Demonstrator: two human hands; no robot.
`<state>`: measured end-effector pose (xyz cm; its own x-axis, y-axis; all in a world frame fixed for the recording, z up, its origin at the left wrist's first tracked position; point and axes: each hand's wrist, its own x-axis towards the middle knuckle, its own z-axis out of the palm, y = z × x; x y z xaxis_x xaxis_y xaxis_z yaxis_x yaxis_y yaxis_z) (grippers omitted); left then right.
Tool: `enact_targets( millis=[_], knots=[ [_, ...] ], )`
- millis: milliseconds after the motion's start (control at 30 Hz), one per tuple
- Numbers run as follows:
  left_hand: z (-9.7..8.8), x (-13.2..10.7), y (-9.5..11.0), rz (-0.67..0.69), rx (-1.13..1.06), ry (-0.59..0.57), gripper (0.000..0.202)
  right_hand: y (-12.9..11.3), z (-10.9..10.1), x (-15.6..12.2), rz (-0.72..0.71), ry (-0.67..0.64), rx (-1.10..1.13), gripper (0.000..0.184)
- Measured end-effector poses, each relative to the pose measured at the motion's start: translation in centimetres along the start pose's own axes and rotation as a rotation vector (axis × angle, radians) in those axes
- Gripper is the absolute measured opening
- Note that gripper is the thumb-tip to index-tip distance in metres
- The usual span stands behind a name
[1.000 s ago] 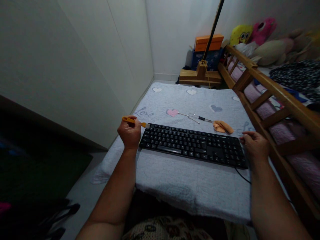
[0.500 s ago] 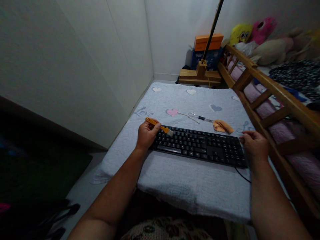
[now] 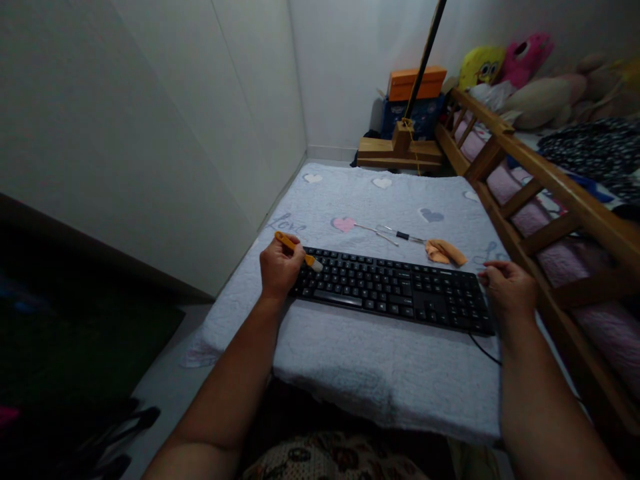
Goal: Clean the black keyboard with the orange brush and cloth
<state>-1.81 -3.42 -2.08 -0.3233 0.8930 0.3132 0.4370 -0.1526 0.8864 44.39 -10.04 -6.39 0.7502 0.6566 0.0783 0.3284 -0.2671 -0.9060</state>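
Note:
A black keyboard (image 3: pixel 395 290) lies across a pale blanket (image 3: pixel 380 360) with heart patterns. My left hand (image 3: pixel 279 268) is closed around a small orange brush (image 3: pixel 297 249), whose pale bristle tip rests on the keys at the keyboard's left end. My right hand (image 3: pixel 507 289) curls over the right end of the keyboard and steadies it. A black cable (image 3: pixel 484 350) runs from the keyboard's right side.
Beyond the keyboard lie an orange cloth (image 3: pixel 444 252) and thin metal tools (image 3: pixel 395 234). A wooden bed rail (image 3: pixel 540 180) runs along the right, with plush toys (image 3: pixel 505 67) behind. A wooden stand (image 3: pixel 400 150) with a pole and orange and blue boxes (image 3: pixel 415 93) stand by the far wall.
My left hand moved the brush rightward onto the keys, then back left to the keyboard's left end. My right hand stayed on the right end.

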Motion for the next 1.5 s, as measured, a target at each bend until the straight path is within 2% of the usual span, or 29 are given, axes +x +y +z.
enact_targets(
  millis=[133,267,433,600,1067,1333,1500],
  knots=[
    [-0.4,0.6,-0.1,-0.024,-0.114,0.034,0.017,0.1,0.0,0.1,-0.018,0.002,-0.018,0.016],
    [0.3,0.1,0.1,-0.077,-0.261,-0.077,0.027,0.0,-0.1,0.0,-0.015,-0.001,-0.026,0.016],
    [1.9,-1.2,0.2,-0.102,-0.298,-0.213,0.033,-0.2,-0.1,-0.2,-0.012,0.007,-0.021,0.014],
    [2.3,-1.5,0.2,-0.089,-0.298,-0.249,0.029,-0.5,0.0,-0.3,-0.007,0.012,-0.010,0.014],
    [0.0,-0.1,-0.1,-0.020,-0.016,-0.058,0.011,-0.3,-0.2,-0.3,-0.010,-0.003,-0.032,0.018],
    [-1.2,0.9,-1.1,0.017,0.121,0.056,0.012,-0.5,-0.1,-0.3,-0.008,0.003,-0.013,0.014],
    [-1.8,1.7,-1.6,0.004,0.043,0.129,0.011,0.1,-0.1,0.1,-0.009,0.000,0.004,0.015]
  ],
)
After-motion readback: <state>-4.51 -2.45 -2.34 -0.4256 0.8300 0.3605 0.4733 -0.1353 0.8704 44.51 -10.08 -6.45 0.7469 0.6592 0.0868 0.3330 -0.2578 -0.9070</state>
